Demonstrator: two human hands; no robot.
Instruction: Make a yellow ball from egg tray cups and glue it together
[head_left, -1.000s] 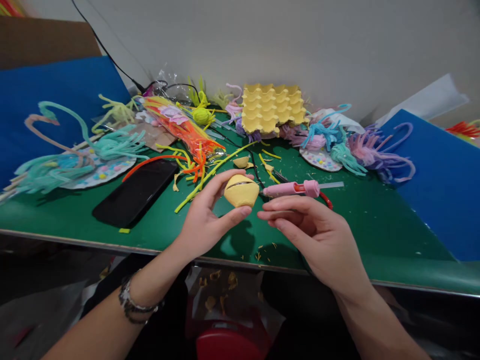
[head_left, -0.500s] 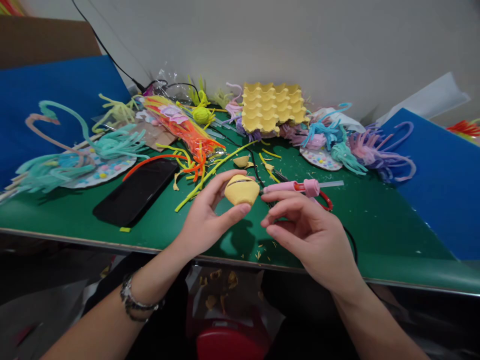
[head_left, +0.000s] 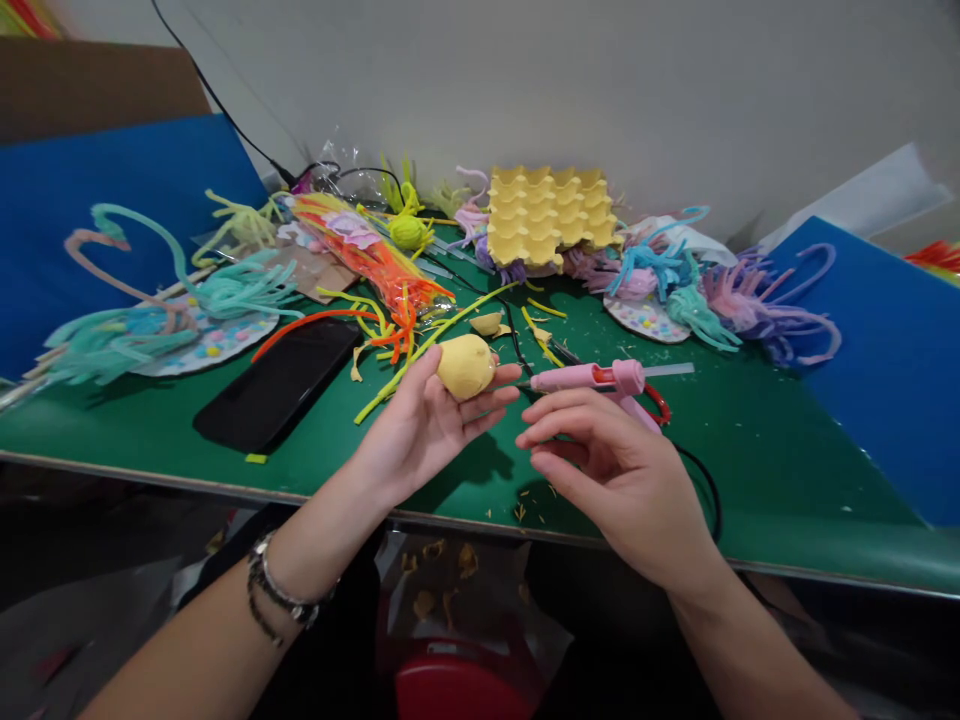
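Observation:
A rounded yellow egg-carton cup piece [head_left: 466, 366] lies in my left hand [head_left: 427, 415], held between thumb and fingers with the palm turned up. Its smooth, closed side faces me. To the right, my right hand [head_left: 611, 465] hovers over the table's front with fingers curved and a gap to the thumb; nothing shows in it. Just beyond those fingers lies a pink glue gun [head_left: 592, 377] with a clear glue stick in its back end. A smaller yellow cup piece [head_left: 487, 323] rests on the green table [head_left: 757, 440] behind my left hand.
A black phone [head_left: 277, 385] lies at the left. Yellow and orange pipe cleaners [head_left: 367, 265] spread across the middle. A yellow egg tray [head_left: 551, 215] leans at the back. Decorated discs with fuzzy figures stand at both sides, and blue panels [head_left: 885, 370] flank the table. Yellow scraps lie near the front edge.
My left hand has turned palm up, rolling the cup piece so its seam no longer shows and its smooth side faces me. My right hand has barely moved.

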